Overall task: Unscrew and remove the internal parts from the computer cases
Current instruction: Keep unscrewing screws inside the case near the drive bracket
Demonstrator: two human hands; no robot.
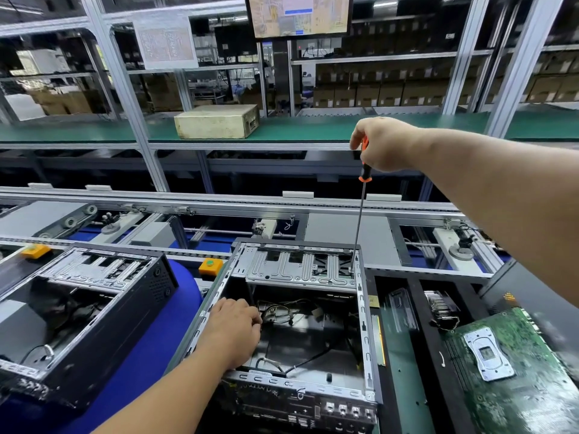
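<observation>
An open computer case lies in front of me, with loose black cables on its floor and a metal drive bracket at its far end. My right hand grips the orange-and-black handle of a long screwdriver, held upright; its tip touches the right end of the bracket near the case's far right corner. My left hand reaches into the case at its left wall, fingers curled by the cables; what they hold is hidden.
A second open case lies on a blue mat at the left. A green motherboard and black trays with parts sit at the right. A conveyor rail runs behind. A beige box stands on the upper green shelf.
</observation>
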